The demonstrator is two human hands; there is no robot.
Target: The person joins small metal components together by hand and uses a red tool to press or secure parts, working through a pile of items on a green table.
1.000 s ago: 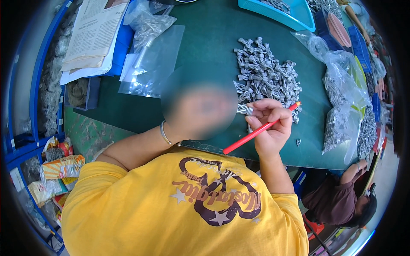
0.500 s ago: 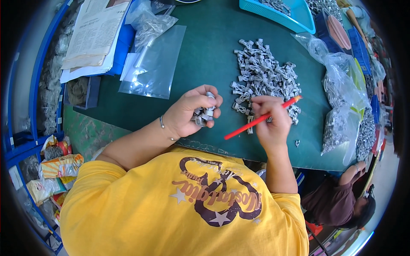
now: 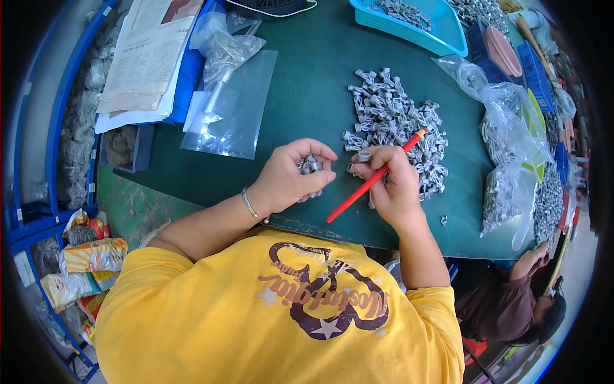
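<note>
My left hand [image 3: 288, 176] is cupped round several small grey metal fittings [image 3: 311, 165], its thumb lying across the opening. To the right, my right hand [image 3: 394, 185] is closed round a red pen-like stick [image 3: 361, 194], which slants with its pale yellow tip up and to the right. By the right fingertips is a small grey fitting [image 3: 364, 156] with a round end; whether it is pinched or only lies in front of the pile I cannot tell. Behind that hand a heap of similar looped grey fittings [image 3: 390, 105] spreads over the green tabletop [image 3: 307, 83].
A turquoise basket [image 3: 412, 35] with grey parts stands at the far right. Filled clear plastic bags [image 3: 505, 147] line the right edge. Flat clear bags [image 3: 233, 115] and newspapers [image 3: 144, 61] on a blue bin lie left. Another person [image 3: 505, 307] sits at lower right.
My right hand has moved slightly left, nearer my left hand, with the red stick. My left thumb and fingers have shifted over the fittings. The whole view has tilted a little.
</note>
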